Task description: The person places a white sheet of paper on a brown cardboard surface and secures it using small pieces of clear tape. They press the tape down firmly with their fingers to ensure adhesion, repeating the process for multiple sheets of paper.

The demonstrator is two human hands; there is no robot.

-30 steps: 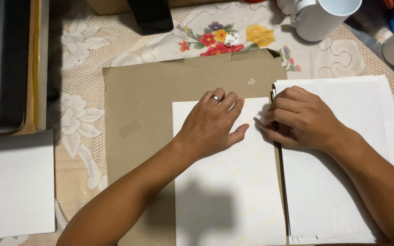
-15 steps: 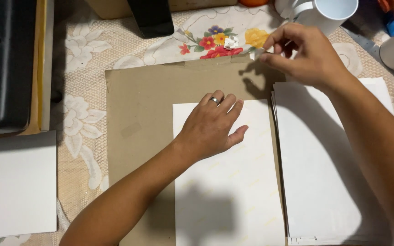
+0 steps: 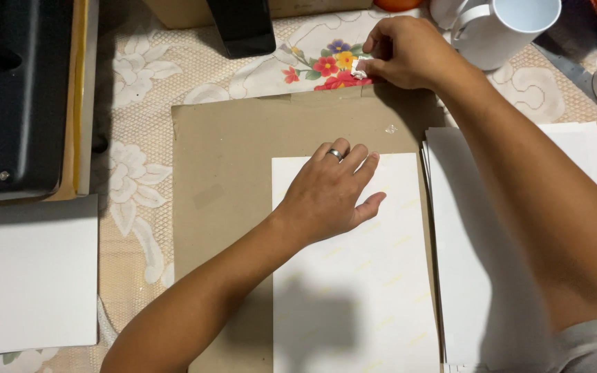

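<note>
Cardboard sheet [image 3: 229, 166] lay on floral lace tablecloth [image 3: 153, 83]. White paper sheet [image 3: 354, 297] rested on cardboard, long axis running toward and away from person. Left hand [image 3: 329, 197] flat on sheet's far end, fingers slightly spread. Right hand [image 3: 405, 52] at cardboard's far edge, fingertips pinching small white scrap [image 3: 359, 68]. White mug [image 3: 502, 27] just beside.

The left hand [image 3: 329, 197] lies flat on a white sheet [image 3: 354, 276] atop brown cardboard [image 3: 229, 173]. The right hand [image 3: 405, 52] pinches a small white scrap [image 3: 359, 68], possibly tape, at the cardboard's far edge.
</note>
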